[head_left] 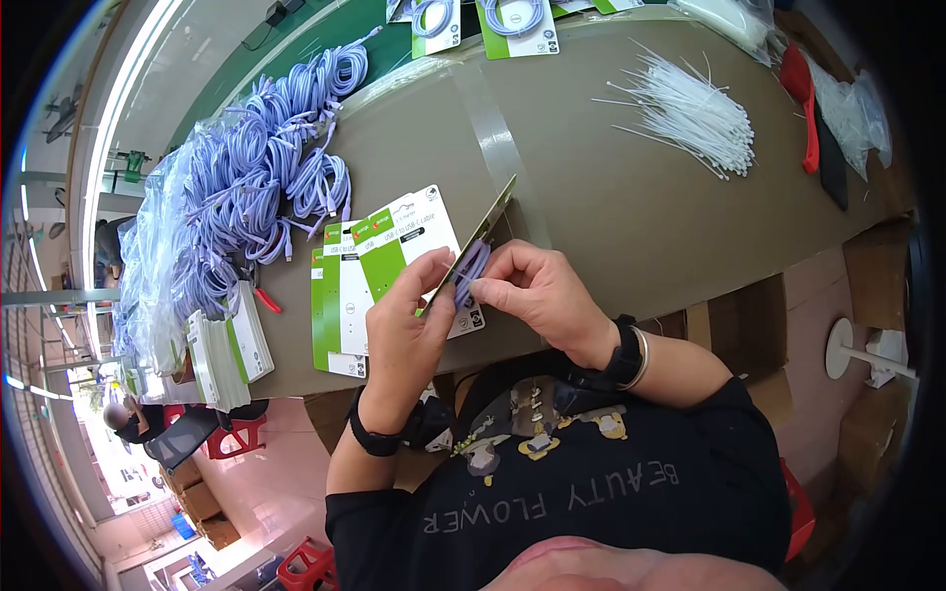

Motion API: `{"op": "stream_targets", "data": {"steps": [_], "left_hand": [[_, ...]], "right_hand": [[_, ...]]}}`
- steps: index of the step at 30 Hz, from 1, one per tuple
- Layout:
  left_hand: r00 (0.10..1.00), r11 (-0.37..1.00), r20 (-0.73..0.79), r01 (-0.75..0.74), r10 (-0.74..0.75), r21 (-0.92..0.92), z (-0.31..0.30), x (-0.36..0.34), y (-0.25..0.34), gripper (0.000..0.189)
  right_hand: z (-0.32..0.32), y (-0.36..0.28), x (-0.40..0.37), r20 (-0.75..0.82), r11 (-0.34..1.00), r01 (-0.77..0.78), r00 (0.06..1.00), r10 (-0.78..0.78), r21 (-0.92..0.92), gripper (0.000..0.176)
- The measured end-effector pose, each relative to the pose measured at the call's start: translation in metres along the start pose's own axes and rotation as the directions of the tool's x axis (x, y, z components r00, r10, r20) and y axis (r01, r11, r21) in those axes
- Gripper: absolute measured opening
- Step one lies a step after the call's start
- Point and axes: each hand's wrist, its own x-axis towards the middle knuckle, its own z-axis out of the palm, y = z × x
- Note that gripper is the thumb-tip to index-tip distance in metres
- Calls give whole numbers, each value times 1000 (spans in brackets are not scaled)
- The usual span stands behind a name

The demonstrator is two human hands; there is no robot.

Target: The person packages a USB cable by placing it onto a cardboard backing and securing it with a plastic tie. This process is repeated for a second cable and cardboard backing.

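My left hand (409, 307) is closed on a cardboard packaging card (496, 209), tilted and seen nearly edge-on. A coiled purple USB cable (473, 264) lies against the side of that card facing right. The fingers of my right hand (544, 294) pinch at this coil; whether a thin tie is also between them I cannot make out. Beneath and left of my left hand, several green-and-white packaging cards (379, 251), printed "USB-C to USB-C cable", overlap on the table (631, 227).
Many coiled purple cables (246, 167) pile up at the left beside clear plastic bags (158, 246). Card stacks (222, 355) and red-handled pliers (266, 300) lie below. White cable ties (690, 113) and red-handled scissors (810, 118) lie right. Carded cables (517, 25) line the back.
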Motion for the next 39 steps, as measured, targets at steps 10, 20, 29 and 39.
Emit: {"op": "stream_targets", "data": {"steps": [10,20,29,39], "left_hand": [[993,975,17,-121,120,187,4,-4,-1,32],[944,817,85,-319,319,480,-2,-4,4,42],[762,518,199,-583,617,626,-1,-4,15,35],[939,843,191,-341,286,415,-15,-12,18,39]], "right_hand": [[5,2,0,-53,999,8,999,-10,-47,13],[-5,-50,-1,140,531,514,794,-591,-674,14],[4,-96,34,520,359,503,853,-57,-786,16],[15,-74,46,455,-54,601,541,-707,-797,16]]}}
